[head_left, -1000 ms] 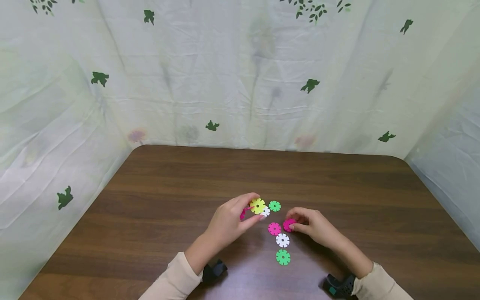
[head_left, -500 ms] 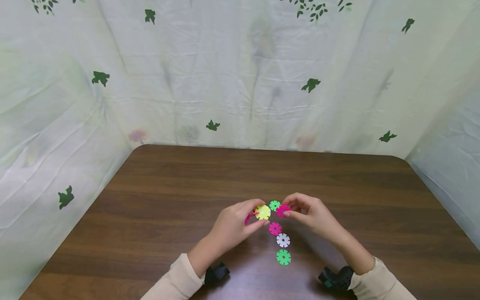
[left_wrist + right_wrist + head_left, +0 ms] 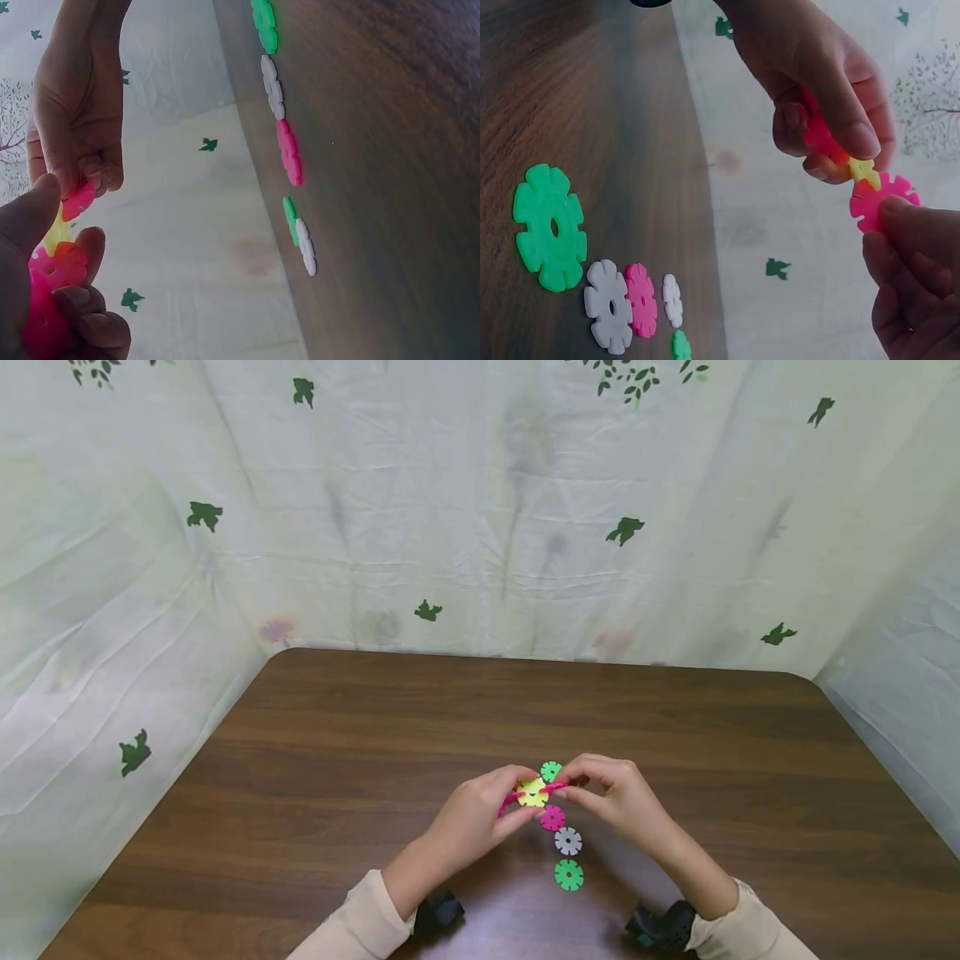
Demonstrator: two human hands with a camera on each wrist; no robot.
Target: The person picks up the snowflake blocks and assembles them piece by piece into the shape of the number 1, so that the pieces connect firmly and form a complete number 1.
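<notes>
My left hand (image 3: 472, 810) pinches a yellow notched interlocking disc (image 3: 532, 792) between thumb and fingers. Joined to that disc are pink discs (image 3: 64, 262), partly hidden in the left palm. From the other side, my right hand (image 3: 626, 797) pinches another pink interlocking disc (image 3: 870, 199) by its rim. This one stands crosswise to the yellow disc, its edge right at the yellow rim in the right wrist view. Both hands are raised over the table, close together.
On the brown table (image 3: 337, 718) lie a far green disc (image 3: 551, 771), a pink disc (image 3: 552, 817), a white disc (image 3: 568, 841) and a near green disc (image 3: 569, 875). Another white disc (image 3: 306, 247) shows in the left wrist view. A printed cloth (image 3: 465, 510) hangs behind.
My right hand has brought its pink disc left to the yellow one and turned it edge-on. My left hand has shifted slightly right and nearer, holding the yellow disc.
</notes>
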